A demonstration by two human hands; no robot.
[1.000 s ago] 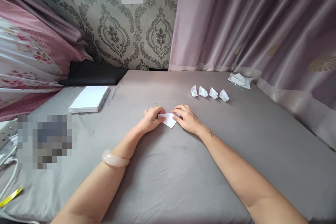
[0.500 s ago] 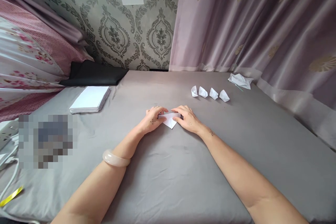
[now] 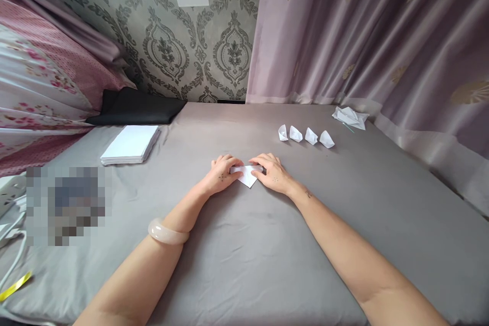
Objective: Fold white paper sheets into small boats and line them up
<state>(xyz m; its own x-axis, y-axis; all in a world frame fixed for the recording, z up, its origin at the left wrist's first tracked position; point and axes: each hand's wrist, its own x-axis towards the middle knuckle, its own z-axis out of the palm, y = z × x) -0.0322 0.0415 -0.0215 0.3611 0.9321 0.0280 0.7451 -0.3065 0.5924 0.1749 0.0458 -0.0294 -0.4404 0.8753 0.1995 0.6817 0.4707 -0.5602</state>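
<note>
A small piece of folded white paper (image 3: pixel 249 177) lies on the grey sheet with its point turned toward me and a narrow band along its far edge. My left hand (image 3: pixel 224 171) pinches its left corner, thumb on top. At the right corner, my right hand (image 3: pixel 270 172) grips it the same way, with the thumb pressing on the paper and the fingers curled over the far edge. Parts of both corners are hidden under the fingers. Beyond my right hand stand several folded white paper shapes (image 3: pixel 296 134) in a row.
A stack of white paper (image 3: pixel 130 143) sits at the left, in front of a black cloth-like item (image 3: pixel 137 105). More folded paper (image 3: pixel 349 117) lies at the far right by the curtain (image 3: pixel 305 35). A power strip (image 3: pixel 13 188) and a yellow strip (image 3: pixel 15 287) are at the left edge.
The fingers have shifted slightly along the paper's far edge, where a narrow band now shows folded. Both hands have stayed in nearly the same place.
</note>
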